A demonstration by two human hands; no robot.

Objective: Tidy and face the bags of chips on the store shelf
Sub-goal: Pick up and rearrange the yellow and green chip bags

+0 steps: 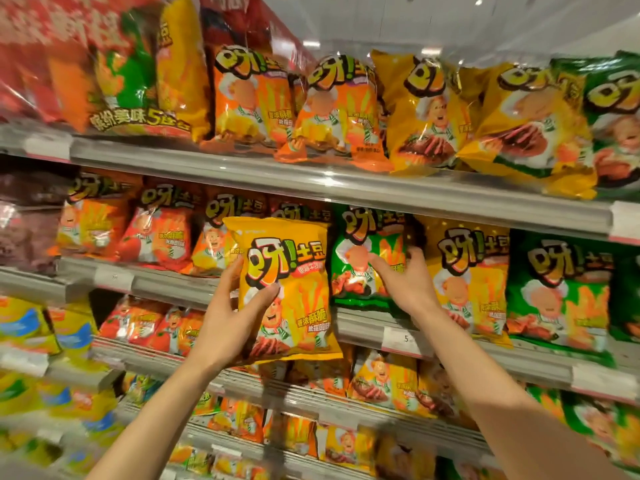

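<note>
My left hand (235, 317) grips a yellow chip bag (294, 271) by its left edge and holds it upright in front of the middle shelf, label facing me. My right hand (403, 282) rests on a green chip bag (363, 233) standing on the middle shelf (367, 327), fingers spread over its front and right edge. To the right of it stand another yellow bag (471, 271) and a green bag (561, 292). Orange and red bags (156, 230) fill the same shelf to the left.
The upper shelf (346, 181) carries orange, yellow and green bags, some leaning over its edge. Lower shelves (311, 389) hold more small bags. A price tag (403, 339) sits on the middle shelf's rail below my right hand.
</note>
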